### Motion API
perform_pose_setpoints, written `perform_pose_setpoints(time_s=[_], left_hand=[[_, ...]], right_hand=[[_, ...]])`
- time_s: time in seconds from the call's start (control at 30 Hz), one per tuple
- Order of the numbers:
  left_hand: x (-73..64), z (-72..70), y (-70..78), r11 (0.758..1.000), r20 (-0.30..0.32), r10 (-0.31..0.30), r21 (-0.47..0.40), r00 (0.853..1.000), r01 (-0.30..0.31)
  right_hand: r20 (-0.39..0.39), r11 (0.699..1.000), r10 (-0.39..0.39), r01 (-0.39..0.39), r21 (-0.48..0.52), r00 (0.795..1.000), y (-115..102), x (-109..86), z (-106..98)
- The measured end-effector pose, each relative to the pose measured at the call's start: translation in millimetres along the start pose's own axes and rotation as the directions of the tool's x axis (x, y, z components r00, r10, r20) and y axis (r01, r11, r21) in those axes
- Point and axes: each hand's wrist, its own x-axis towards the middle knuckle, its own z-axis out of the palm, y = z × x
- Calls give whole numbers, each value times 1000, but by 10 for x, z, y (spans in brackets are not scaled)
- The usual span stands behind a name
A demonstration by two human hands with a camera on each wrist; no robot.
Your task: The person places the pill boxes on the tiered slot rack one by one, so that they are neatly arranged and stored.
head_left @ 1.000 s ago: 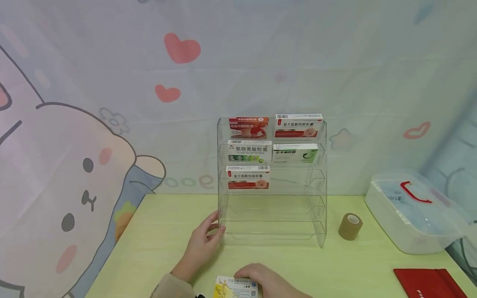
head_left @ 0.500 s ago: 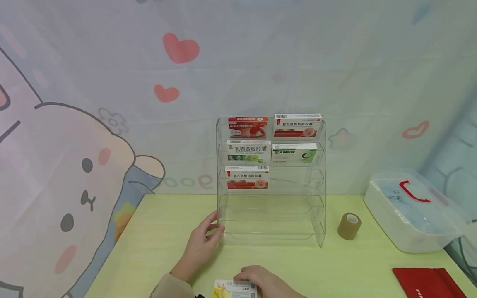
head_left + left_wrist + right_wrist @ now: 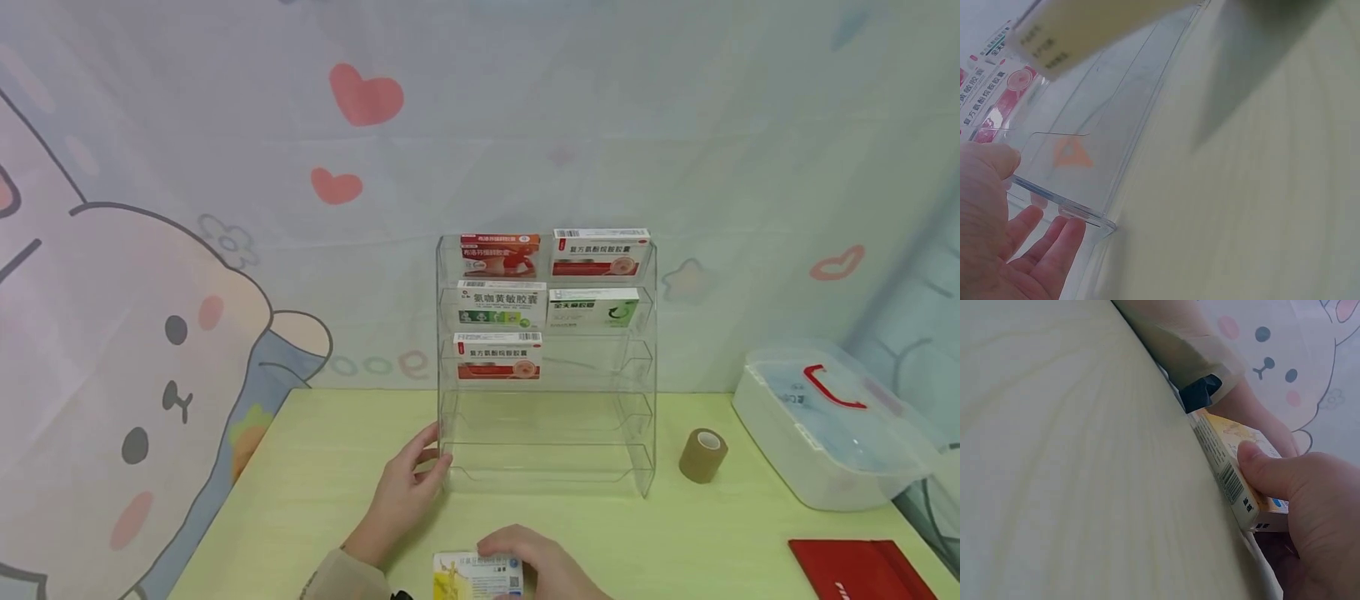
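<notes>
A clear acrylic tiered rack [image 3: 547, 457] stands upright on the table, with medicine boxes on its upper tiers. My left hand [image 3: 405, 492] grips the rack's left side panel near the bottom, thumb on one face and fingers on the other, as the left wrist view shows. In front of the rack, my right hand [image 3: 543, 562] holds a white and yellow medicine box [image 3: 463, 577] by its right end. The right wrist view shows the thumb [image 3: 1266, 469] across the box's printed face; the fingers below are mostly hidden. The box's lower part is cut off by the head view's edge.
A red-and-white medicine box [image 3: 497, 358] sits at the left of the third tier. Right of the rack stand a brown tape roll [image 3: 703, 456] and a translucent lidded case [image 3: 825, 450] with a red handle. A red pouch [image 3: 862, 569] lies at front right.
The box in my right hand dips slightly toward the bottom edge, then comes back up and a little to the right. My left hand stays on the rack.
</notes>
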Motion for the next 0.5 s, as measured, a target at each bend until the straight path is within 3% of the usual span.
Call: perform_pose_setpoints(time_s=[0.07, 0.27, 0.5], left_hand=[[2, -3, -4, 1000, -2, -2, 3, 1000, 2], [7, -5, -10, 1000, -2, -13, 4, 1000, 13], [7, 5, -17, 1000, -3, -19, 0, 1000, 19]], right_hand=[[-32, 999, 2, -4, -44, 999, -18, -1, 10], [-86, 989, 118, -125, -74, 989, -141, 7, -16], [-118, 986, 77, -94, -140, 990, -209, 6, -89]])
